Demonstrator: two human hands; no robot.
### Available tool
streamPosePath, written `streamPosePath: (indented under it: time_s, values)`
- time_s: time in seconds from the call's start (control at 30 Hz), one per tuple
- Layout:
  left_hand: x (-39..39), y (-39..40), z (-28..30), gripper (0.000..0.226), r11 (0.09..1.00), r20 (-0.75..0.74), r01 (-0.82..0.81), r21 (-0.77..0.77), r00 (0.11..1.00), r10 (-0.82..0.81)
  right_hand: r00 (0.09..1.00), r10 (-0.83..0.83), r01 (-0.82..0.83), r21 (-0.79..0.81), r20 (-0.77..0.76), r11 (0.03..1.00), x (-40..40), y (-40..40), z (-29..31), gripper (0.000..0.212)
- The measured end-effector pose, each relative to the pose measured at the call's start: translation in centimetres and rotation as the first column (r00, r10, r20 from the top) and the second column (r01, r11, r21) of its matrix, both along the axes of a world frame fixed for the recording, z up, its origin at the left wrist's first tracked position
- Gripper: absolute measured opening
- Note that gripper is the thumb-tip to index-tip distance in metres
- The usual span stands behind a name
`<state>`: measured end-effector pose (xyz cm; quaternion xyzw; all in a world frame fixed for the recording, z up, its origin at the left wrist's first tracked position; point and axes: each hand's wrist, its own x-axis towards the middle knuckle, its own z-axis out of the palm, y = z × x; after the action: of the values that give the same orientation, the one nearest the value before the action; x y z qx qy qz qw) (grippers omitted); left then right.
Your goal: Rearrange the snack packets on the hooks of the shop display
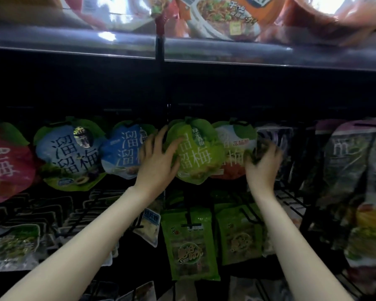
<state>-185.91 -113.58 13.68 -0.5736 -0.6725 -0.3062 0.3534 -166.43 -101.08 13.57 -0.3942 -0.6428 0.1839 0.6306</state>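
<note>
Two hands up: my left hand (155, 158) spread on green plum packet (195, 151), long axis vertical; right hand (262, 162) grips dark packet (269, 137) just right.

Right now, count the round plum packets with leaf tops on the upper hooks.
5: red packet far left, blue packet, second blue packet, green packet under the left hand, white-red packet. More may hang hidden behind.
</note>
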Motion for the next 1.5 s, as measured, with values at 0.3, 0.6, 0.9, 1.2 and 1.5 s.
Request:
streamPosePath:
  time_s: [0.3,0.6,0.9,1.2,1.5]
  values:
    - [2.7,4.1,-0.3,0.055,0.997,0.027,-0.075,0.006,0.997,0.075,0.948,0.316,-0.287,-0.365,0.021,0.886,-0.5,3.3,1.8,0.047]
    - [3.2,5.6,-1.1,0.060,0.975,-0.172,-0.216,0.060,0.960,0.223,0.935,-0.111,0.100,0.048,0.338,0.994,4.2,3.4,5.1,0.034]
    - [1.1,5.8,-1.2,0.057,0.983,-0.180,-0.179,-0.035,0.969,0.170,0.936,0.344,-0.346,0.009,0.081,0.938,1.6,2.6,1.2,0.065]
    - [-0.2,5.0,-3.0,0.065,0.991,0.160,-0.070,-0.113,0.983,0.088,0.948,0.198,-0.172,-0.123,0.251,0.977,-0.3,4.7,1.0,0.076]
    - [-1.6,0.5,-5.7,0.055,0.993,0.439,0.082,0.091,0.891,-0.113,0.958,0.183,-0.228,0.197,0.221,0.953,-1.5,-3.5,-5.4,0.034]
